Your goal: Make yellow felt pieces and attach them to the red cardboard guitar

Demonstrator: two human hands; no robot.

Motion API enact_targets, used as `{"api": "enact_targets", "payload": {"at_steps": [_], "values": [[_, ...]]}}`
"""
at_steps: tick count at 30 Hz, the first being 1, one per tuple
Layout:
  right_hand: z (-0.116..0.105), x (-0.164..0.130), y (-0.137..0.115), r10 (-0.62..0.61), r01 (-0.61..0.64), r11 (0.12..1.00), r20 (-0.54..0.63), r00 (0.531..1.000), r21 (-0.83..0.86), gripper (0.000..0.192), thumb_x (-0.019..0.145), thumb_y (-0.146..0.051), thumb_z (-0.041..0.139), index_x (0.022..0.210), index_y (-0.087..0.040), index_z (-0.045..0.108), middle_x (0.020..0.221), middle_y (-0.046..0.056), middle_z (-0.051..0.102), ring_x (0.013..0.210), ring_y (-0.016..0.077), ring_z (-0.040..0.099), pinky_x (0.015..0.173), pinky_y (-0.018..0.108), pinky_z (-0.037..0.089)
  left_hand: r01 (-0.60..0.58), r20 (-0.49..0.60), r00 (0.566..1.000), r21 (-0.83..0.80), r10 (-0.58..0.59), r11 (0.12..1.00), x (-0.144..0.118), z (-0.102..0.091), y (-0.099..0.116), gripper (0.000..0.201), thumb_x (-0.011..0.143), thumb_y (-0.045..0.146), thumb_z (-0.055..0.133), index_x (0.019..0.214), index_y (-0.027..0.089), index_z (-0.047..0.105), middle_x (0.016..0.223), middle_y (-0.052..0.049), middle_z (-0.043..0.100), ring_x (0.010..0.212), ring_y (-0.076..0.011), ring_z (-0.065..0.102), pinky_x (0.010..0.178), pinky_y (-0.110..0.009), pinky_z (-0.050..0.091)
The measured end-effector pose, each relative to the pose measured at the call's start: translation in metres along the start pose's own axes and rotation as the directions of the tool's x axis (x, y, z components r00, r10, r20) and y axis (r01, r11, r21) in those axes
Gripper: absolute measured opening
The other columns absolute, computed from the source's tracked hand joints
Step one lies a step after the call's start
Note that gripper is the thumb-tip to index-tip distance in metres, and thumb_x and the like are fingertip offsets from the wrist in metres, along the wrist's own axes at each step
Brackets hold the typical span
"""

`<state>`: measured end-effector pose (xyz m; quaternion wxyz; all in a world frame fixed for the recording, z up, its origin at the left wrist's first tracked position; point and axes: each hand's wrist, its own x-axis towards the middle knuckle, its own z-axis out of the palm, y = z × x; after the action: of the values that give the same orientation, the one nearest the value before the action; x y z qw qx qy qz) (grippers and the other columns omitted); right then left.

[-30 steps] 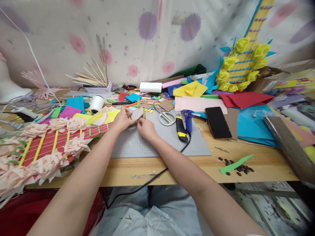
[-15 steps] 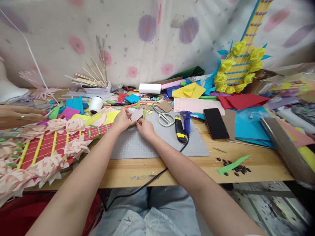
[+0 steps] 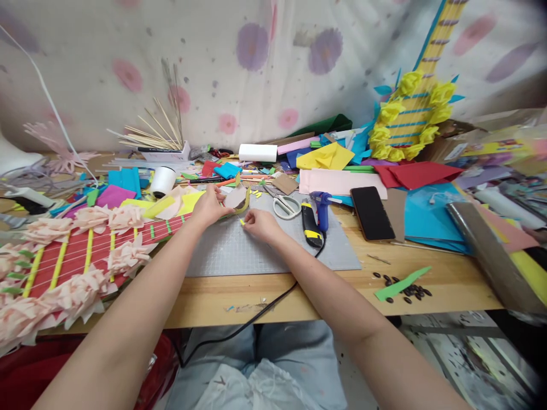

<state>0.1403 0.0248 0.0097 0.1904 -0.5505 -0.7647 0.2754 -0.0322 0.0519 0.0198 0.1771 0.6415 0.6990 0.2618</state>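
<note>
My left hand [image 3: 208, 209] is closed on the head end [image 3: 235, 197] of a handmade paper guitar, a pale piece with a yellow edge. The guitar's red neck [image 3: 160, 232] with white strings and green and yellow bars runs to the left, under my left forearm. Just right of that head end, my right hand [image 3: 260, 226] pinches a tiny yellow strip [image 3: 242, 222] above the grey cutting mat [image 3: 239, 250]. Several small yellow bits [image 3: 255, 193] lie on the mat beyond. Peach paper flowers [image 3: 83, 287] edge the guitar's body.
Scissors [image 3: 286, 206], a black-and-yellow utility knife [image 3: 311, 225] and a blue glue gun [image 3: 322, 212] lie right of my hands. The black cable [image 3: 256, 315] crosses the table's front edge. A phone [image 3: 372, 213] and dark beads [image 3: 411, 289] are farther right. Coloured paper [image 3: 327, 155] fills the back.
My right hand has drawn slightly right and down from the guitar's head end, and a yellow strip now shows in its fingertips. Another person's hand at the left edge has gone from view.
</note>
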Motion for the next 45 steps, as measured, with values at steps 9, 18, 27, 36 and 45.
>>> {"api": "enact_targets", "payload": {"at_steps": [9, 18, 27, 36, 45], "values": [[0.007, 0.015, -0.007, 0.023, -0.022, 0.999, -0.074, 0.997, 0.026, 0.007, 0.071, -0.023, 0.056, 0.076, -0.019, 0.061, 0.076, 0.0, 0.066, 0.067, 0.0119, 0.056, 0.059, 0.021, 0.036, -0.004, 0.028, 1.0, -0.007, 0.004, 1.0, -0.001, 0.001, 0.002, 0.069, 0.049, 0.033, 0.075, 0.104, 0.02, 0.036, 0.102, -0.007, 0.063, 0.094, -0.02, 0.06, 0.079, -0.031, 0.045], [0.013, 0.017, -0.006, 0.022, -0.018, 0.999, -0.079, 0.997, 0.051, 0.007, 0.072, -0.023, 0.057, 0.076, -0.018, 0.061, 0.076, 0.001, 0.066, 0.067, 0.0122, 0.057, 0.06, 0.022, 0.037, -0.014, 0.029, 0.999, -0.06, 0.016, 0.998, -0.007, -0.003, 0.006, 0.071, 0.06, 0.051, 0.065, 0.115, 0.02, 0.035, 0.107, -0.011, 0.062, 0.094, -0.0209, 0.061, 0.08, -0.032, 0.045], [-0.016, 0.003, 0.028, 0.033, -0.031, 0.997, -0.032, 0.999, 0.066, 0.02, 0.076, -0.036, 0.057, 0.077, -0.017, 0.059, 0.073, 0.001, 0.065, 0.065, 0.0104, 0.057, 0.059, 0.021, 0.037, 0.024, -0.126, 0.991, -0.086, -0.034, 0.996, -0.011, -0.006, -0.002, 0.046, 0.076, 0.048, 0.048, 0.114, 0.022, 0.04, 0.109, -0.008, 0.062, 0.102, -0.0203, 0.057, 0.087, -0.036, 0.042], [-0.021, -0.006, 0.053, 0.044, -0.033, 0.995, -0.113, 0.993, 0.098, 0.011, 0.078, -0.023, 0.051, 0.082, -0.017, 0.059, 0.066, -0.001, 0.064, 0.065, 0.0102, 0.057, 0.062, 0.021, 0.037, -0.116, -0.484, 0.859, 0.13, 0.165, 0.985, -0.046, 0.014, -0.003, 0.04, 0.076, 0.023, 0.044, 0.115, 0.017, 0.043, 0.116, -0.011, 0.054, 0.114, -0.0243, 0.045, 0.106, -0.045, 0.022], [-0.036, 0.04, 0.042, -0.097, 0.048, 0.969, -0.192, 0.977, -0.243, 0.024, 0.079, -0.017, 0.045, 0.095, -0.02, 0.063, 0.097, 0.004, 0.064, 0.09, 0.0169, 0.054, 0.078, 0.027, 0.039, -0.213, -0.461, 0.849, 0.147, 0.257, 0.966, -0.048, 0.024, -0.001, 0.043, 0.074, 0.017, 0.041, 0.117, 0.015, 0.042, 0.116, -0.011, 0.051, 0.117, -0.0222, 0.041, 0.11, -0.047, 0.013]]}}
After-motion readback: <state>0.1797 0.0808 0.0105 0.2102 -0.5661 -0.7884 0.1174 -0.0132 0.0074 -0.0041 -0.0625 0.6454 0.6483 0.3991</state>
